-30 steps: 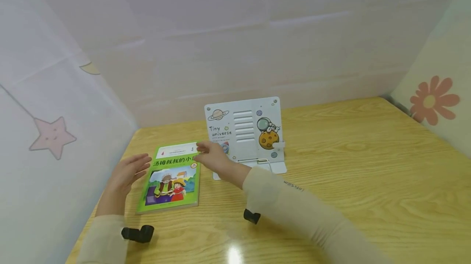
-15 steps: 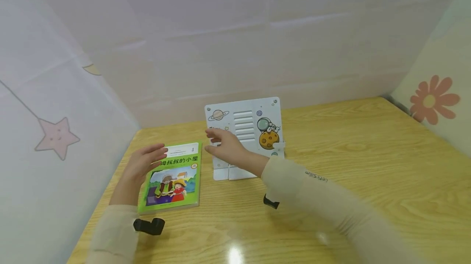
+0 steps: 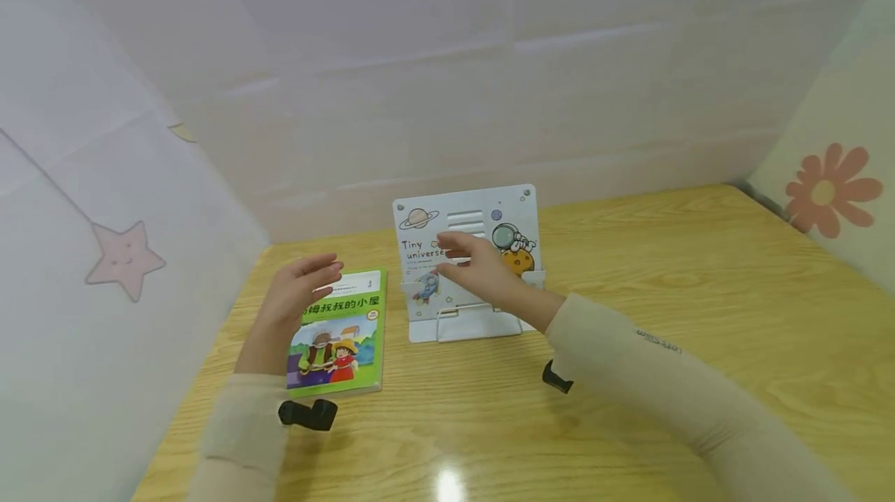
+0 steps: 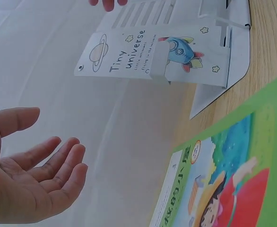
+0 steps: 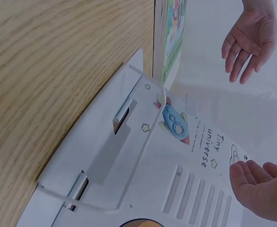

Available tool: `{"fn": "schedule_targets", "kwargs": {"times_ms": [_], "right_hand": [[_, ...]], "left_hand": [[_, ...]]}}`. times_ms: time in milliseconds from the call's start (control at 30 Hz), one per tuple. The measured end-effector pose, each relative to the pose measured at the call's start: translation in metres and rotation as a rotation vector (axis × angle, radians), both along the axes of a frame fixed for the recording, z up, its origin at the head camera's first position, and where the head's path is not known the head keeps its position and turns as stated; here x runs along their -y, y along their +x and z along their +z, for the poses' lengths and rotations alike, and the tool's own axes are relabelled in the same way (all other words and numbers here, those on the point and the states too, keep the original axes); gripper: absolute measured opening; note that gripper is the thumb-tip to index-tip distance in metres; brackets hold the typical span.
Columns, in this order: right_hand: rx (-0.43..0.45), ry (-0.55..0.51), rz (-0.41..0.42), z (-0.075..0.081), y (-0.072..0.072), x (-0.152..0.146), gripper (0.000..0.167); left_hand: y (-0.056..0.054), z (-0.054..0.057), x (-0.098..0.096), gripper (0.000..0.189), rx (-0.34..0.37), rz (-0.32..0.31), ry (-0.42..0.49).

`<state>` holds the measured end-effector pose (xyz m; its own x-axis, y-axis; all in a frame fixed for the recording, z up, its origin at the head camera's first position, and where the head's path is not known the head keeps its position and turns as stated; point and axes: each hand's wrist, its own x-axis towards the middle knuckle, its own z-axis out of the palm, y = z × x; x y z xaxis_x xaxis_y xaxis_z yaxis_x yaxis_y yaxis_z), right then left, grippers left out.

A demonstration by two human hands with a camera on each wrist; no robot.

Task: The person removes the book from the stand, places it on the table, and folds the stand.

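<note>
Rectangular green-covered paper book [image 3: 339, 340], closed, lying flat and face up on the wood-grain bench [image 3: 671, 269], just beside a white rectangular slotted reading stand [image 3: 457, 296], cartoon-printed, lettered "Tiny universe", standing tilted back

A light wood-grain table [image 3: 699, 292] runs back to a pale, faintly creased rear wall [image 3: 447, 59], with a small bright glare [image 3: 449, 485] on the tabletop at the bottom of the head view. On the left wall [image 3: 63, 315] a pink 5-pointed star [image 3: 126, 261] with a smiling face hangs from 1 thin printed line [image 3: 45, 176] — above and to its right sits a small yellow shape [image 3: 183, 132]. The right wall [image 3: 867, 90] bears 1 coral-red flower [image 3: 834, 191] with a yellowish centre — just beside the table's far right corner in that same view.
</note>
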<state>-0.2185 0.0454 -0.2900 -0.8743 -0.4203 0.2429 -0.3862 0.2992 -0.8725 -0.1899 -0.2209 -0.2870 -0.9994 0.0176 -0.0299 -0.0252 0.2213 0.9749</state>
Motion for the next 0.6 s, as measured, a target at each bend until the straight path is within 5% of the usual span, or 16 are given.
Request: {"fn": "schedule_targets", "kwargs": {"times_ms": [600], "right_hand": [[-0.083, -0.208, -0.194, -0.021, -0.008, -0.066, 0.035]], "left_hand": [[-0.015, -0.018, -0.041, 0.039, 0.004, 0.117, 0.246]]}}
